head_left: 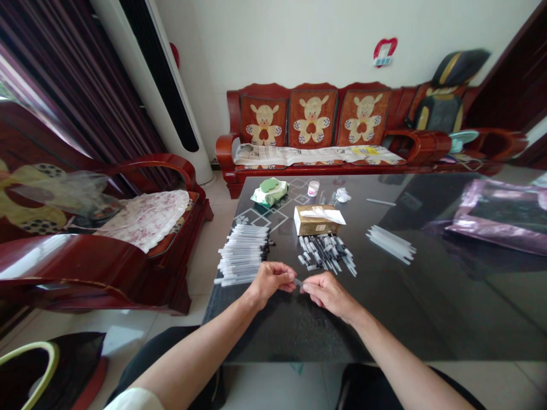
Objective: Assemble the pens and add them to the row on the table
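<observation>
My left hand (272,280) and my right hand (327,293) are close together over the near part of the dark table. Between their fingertips runs a small, slim greyish pen part (298,282), pinched from both sides; most of it is covered by the fingers. Left of my left hand lies a stack of translucent white pens (243,253), with dark ends toward the right. Just beyond my hands is a loose pile of pen caps and black pen pieces (327,254). Several white pen barrels (391,244) lie side by side farther right.
A tissue box (318,221) stands behind the pile. Beyond it are a green wipes pack (270,192), a small cup (313,188), a crumpled tissue (342,195) and a single white tube (381,202). A shiny purple package (499,216) lies at the right of the glossy table (427,307).
</observation>
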`<state>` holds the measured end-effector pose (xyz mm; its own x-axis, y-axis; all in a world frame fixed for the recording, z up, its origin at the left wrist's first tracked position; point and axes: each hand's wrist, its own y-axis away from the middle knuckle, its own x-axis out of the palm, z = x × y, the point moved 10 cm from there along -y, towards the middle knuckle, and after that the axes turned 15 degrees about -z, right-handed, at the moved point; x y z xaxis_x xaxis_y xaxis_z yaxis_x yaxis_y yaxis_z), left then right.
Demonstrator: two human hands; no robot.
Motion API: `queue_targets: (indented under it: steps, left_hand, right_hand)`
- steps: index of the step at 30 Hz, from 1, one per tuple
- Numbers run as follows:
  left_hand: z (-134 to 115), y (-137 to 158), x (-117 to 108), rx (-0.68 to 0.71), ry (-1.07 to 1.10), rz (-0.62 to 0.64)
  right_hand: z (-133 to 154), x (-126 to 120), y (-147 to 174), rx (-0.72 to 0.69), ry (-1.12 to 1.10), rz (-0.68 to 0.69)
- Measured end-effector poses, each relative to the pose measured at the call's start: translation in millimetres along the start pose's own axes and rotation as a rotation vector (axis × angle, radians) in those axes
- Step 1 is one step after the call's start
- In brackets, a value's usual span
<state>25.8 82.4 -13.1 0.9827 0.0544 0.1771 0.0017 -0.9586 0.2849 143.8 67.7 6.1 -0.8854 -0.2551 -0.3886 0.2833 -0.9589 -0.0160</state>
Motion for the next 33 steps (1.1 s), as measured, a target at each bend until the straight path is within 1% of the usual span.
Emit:
queue_targets:
  steps: [4, 6, 11, 13, 15, 18, 20, 22, 27, 30, 32, 33]
  left_hand:
    - [-3, -2, 1, 0.024, -0.022, 0.007]
    - [-5, -3, 1, 0.040, -0.041, 0.015]
    - [-2, -6, -4, 0.052, -0.135, 0.004]
    - [-3, -6, -4, 0.079, -0.154, -0.006]
    - [-4, -5, -4, 0.106, -0.132, -0.026]
    - [-4, -5, -6, 0.124, -0.075, -0.071]
    - [-2, -4, -6, 0.128, -0.056, -0.090]
    - [-1, -2, -4, 0.125, -0.046, -0.089]
    - [2, 2, 1, 0.141, -0.090, -0.073]
    - [-7, 3, 0, 0.237, -0.237, -0.069]
    - [-18, 4, 1, 0.343, -0.410, -0.025]
    - [-23, 5, 3, 0.391, -0.502, 0.018]
  right_hand:
    - [14, -10, -2, -0.154, 0.181, -0.097]
    - [20, -13, -2, -0.207, 0.263, -0.135]
    - [28, -10, 0, -0.295, 0.447, -0.173]
    - [31, -8, 2, -0.339, 0.532, -0.201]
    - [34, -6, 4, -0.373, 0.612, -0.231]
    - [34, -4, 6, -0.384, 0.686, -0.251]
    - [32, -2, 6, -0.372, 0.680, -0.241]
    - [28, -3, 4, -0.334, 0.617, -0.218]
    - [20, -6, 2, -0.215, 0.331, -0.124]
    - [20, -9, 3, -0.181, 0.221, -0.084]
    - [22, -12, 3, -0.190, 0.236, -0.084]
    - [24, -13, 4, -0.203, 0.265, -0.088]
